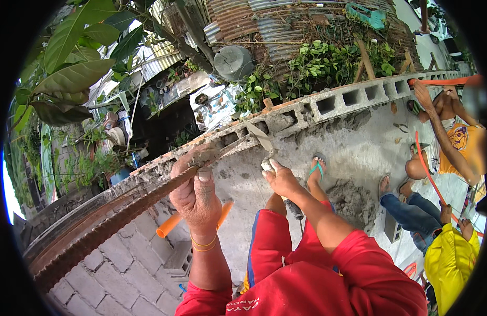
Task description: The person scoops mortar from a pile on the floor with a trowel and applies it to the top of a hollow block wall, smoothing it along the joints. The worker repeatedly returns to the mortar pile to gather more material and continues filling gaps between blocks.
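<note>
A rusty ribbed steel bar [117, 224] runs from the lower left up toward the wall, and my left hand [193, 195] is closed around it, thumb on the near side. In my right hand [281, 180] is a trowel [261, 137], gripped by its handle. The trowel's blade points at the top of the hollow-block wall [330, 113] and overlaps its near edge in view. Grey mortar is smeared along the blocks there; whether the blade touches them I cannot tell.
A mortar heap [353, 203] lies on the concrete floor right of my feet. Orange pipes [169, 225] and a loose hollow block [179, 258] are at lower left. Two people are at the right, one in a yellow sleeve [448, 255], near an orange hose [426, 168]. Leafy branches [75, 73] overhang the upper left.
</note>
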{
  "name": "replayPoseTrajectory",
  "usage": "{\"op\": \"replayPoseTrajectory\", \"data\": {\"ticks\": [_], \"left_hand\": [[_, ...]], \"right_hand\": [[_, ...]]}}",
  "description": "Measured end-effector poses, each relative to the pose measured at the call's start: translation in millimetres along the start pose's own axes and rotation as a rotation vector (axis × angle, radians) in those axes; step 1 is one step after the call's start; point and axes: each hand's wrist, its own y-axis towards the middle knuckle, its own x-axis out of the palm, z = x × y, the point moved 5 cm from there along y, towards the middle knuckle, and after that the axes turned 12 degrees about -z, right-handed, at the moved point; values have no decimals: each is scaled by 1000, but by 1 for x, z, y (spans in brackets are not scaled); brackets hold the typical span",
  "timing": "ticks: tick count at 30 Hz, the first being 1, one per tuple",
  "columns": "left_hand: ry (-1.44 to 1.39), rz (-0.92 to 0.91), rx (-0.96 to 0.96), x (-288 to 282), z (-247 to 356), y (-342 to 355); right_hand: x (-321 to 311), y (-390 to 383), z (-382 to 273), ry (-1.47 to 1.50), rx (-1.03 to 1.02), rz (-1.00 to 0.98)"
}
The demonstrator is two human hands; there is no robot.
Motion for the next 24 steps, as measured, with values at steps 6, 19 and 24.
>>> {"op": "replayPoseTrajectory", "data": {"ticks": [6, 19, 24], "left_hand": [[-106, 32, -7, -2, 3, -3], [-135, -32, 18, 8, -8, 10], [-163, -17, 20, 13, -7, 13]], "right_hand": [[-10, -10, -29, 1267, -25, 103], [-15, -17, 10, 100, 168, -82], [-92, -32, 30, 172, 278, -96]]}}
